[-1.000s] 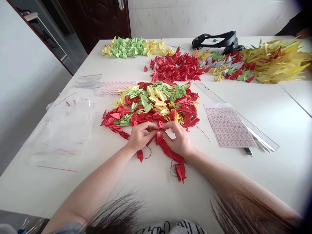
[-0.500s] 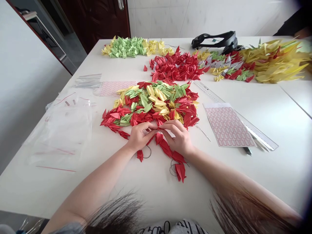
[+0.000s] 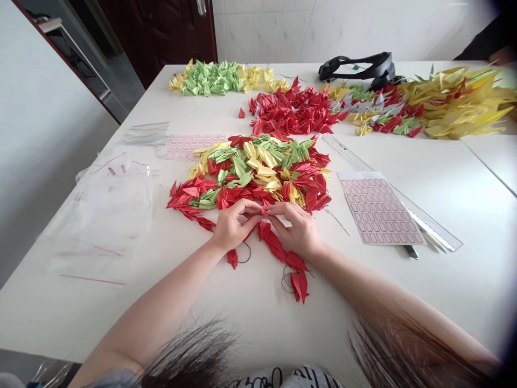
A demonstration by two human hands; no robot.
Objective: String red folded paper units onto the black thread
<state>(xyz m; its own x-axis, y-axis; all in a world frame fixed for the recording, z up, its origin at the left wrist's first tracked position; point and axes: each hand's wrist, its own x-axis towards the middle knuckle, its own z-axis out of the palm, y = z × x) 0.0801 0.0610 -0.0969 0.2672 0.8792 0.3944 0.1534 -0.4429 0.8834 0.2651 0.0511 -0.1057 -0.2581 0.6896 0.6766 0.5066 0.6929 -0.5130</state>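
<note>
My left hand (image 3: 235,226) and my right hand (image 3: 294,227) meet at the near edge of a heap of folded paper pieces (image 3: 258,172) in red, green and yellow. Between their fingertips both pinch a small red folded paper piece (image 3: 263,211), mostly covered by the fingers. Strung red paper pieces (image 3: 274,245) trail toward me from beneath my hands. A dark cord loop (image 3: 286,281) shows by the nearest red piece (image 3: 299,285). Another red piece (image 3: 232,258) lies below my left hand beside a second cord loop (image 3: 248,252).
Red pieces (image 3: 293,110), green pieces (image 3: 212,78) and long yellow ones (image 3: 456,105) lie behind. Right are a label sheet (image 3: 379,207), a clear ruler (image 3: 436,229) and a black headset-like frame (image 3: 359,67). Plastic bags (image 3: 115,210) lie left. A person's dark sleeve (image 3: 487,40) shows top right.
My fingers have shifted slightly around the red piece, and the right-hand fingers lie a little lower and flatter. The heap and everything else on the table stay as they were.
</note>
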